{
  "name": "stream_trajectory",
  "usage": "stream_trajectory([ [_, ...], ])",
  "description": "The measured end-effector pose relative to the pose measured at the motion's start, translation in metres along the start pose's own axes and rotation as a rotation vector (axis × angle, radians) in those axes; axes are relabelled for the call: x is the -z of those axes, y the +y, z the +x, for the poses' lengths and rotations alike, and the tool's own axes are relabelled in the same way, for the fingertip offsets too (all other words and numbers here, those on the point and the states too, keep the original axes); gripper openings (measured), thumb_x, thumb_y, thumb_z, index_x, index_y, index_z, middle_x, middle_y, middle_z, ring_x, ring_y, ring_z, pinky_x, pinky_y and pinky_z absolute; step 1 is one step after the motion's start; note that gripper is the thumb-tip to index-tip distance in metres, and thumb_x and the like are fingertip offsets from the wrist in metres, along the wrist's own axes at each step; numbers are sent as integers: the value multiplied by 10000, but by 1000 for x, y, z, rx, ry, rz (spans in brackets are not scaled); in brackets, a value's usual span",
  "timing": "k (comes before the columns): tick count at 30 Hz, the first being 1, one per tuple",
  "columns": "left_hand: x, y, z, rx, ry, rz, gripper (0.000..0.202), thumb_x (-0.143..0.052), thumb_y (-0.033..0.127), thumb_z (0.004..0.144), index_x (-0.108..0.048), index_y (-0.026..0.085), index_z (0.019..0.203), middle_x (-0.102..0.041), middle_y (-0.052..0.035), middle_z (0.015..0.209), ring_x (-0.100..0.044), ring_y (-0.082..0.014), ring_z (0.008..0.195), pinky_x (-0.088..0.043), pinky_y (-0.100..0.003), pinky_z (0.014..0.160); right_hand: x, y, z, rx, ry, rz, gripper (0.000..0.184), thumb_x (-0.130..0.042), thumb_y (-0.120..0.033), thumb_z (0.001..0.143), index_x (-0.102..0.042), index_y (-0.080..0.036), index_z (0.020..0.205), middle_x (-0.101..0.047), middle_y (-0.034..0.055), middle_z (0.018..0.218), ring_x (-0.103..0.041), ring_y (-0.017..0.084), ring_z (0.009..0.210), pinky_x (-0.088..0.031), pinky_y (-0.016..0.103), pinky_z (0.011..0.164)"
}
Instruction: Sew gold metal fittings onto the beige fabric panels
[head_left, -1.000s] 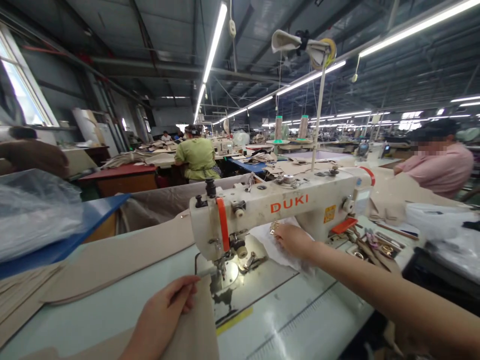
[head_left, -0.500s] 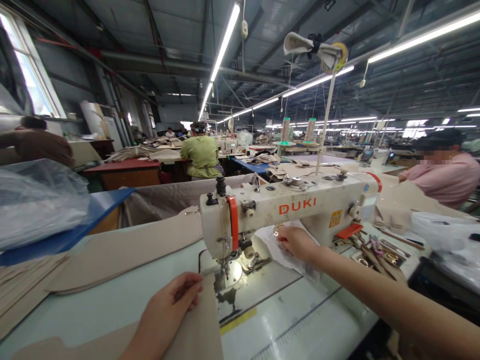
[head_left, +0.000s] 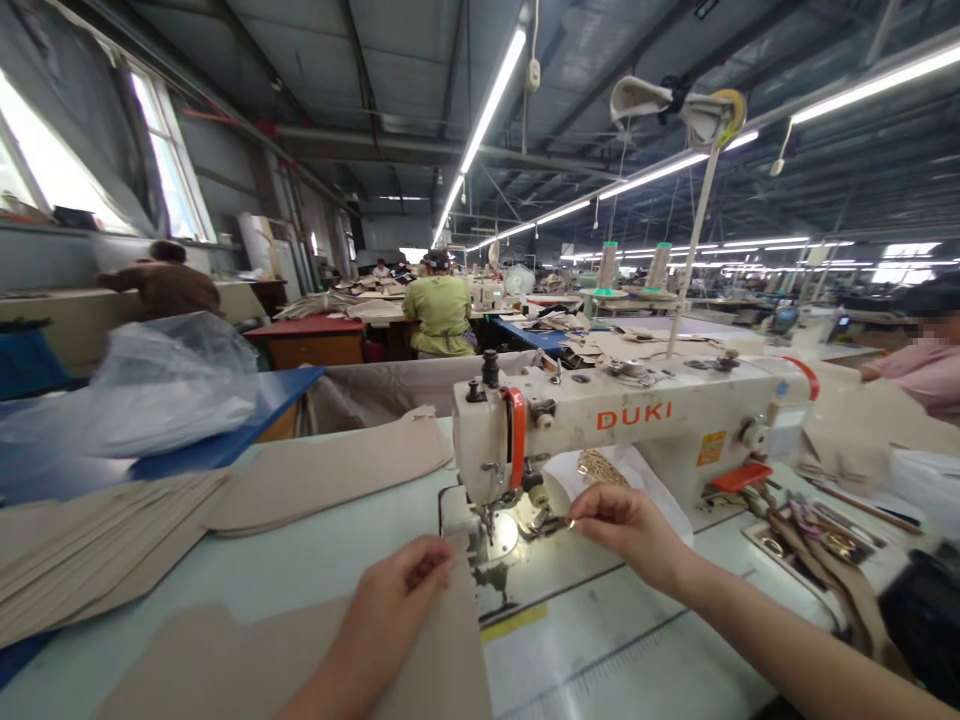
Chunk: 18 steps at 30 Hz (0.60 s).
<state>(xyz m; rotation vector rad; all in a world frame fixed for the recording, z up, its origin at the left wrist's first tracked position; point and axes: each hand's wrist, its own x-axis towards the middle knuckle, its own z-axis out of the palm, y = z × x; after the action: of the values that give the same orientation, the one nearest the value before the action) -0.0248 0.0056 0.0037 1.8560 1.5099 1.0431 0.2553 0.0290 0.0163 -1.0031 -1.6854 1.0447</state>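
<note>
My right hand [head_left: 626, 528] is pinched closed on a small gold metal ring [head_left: 571, 522], just right of the needle area. Behind it, a white plastic bag [head_left: 660, 485] bears a heap of small gold metal fittings [head_left: 600, 468]. My left hand [head_left: 397, 610] has its fingers curled closed at the upper edge of a beige fabric panel [head_left: 450, 660], left of the needle plate [head_left: 501, 536]; its fingertips partly hide their contact. The white sewing machine [head_left: 637, 410] stands over both, its presser foot and needle lit by a lamp.
Stacked beige panels [head_left: 330, 475] lie left on the pale table. A tray [head_left: 780, 545] with tools, gold rings and beige strips sits at right. A thread stand pole [head_left: 694, 250] rises behind the machine. Clear plastic bags [head_left: 180, 385] cover a blue table. Several people sit farther off.
My right hand has come off the gold fittings on the white bag and moved toward the needle with one ring. The left hand stays on the panel. The whole view has shifted left.
</note>
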Motion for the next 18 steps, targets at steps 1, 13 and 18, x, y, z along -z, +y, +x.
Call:
stream_trajectory([
  [1,-1,1,-2,-23,-4,8,157,-527,301,731,-653,207,741,-673,21,651,-627,-170,631,-476,-232,609,-7,-2,-1,-33,-14,83,262,-706,-409,683,-609,-170,728,-595,-4,659,-549,117,620,-438,240,601],
  [13,-6,11,-19,-386,16,116,162,-517,196,810,-676,211,784,-700,-4,746,-633,-141,683,-471,-209,674,-79,-13,1,-498,-202,420,261,-748,-303,573,-611,-141,725,-626,-5,603,-608,116,591,-473,235,619],
  [18,-4,10,-18,-301,-11,122,137,-547,214,807,-679,209,770,-694,-15,742,-628,-162,680,-464,-227,668,-83,-16,3,-548,-219,560,280,-776,-248,547,-665,-115,767,-668,34,651,-623,109,610,-482,243,683],
])
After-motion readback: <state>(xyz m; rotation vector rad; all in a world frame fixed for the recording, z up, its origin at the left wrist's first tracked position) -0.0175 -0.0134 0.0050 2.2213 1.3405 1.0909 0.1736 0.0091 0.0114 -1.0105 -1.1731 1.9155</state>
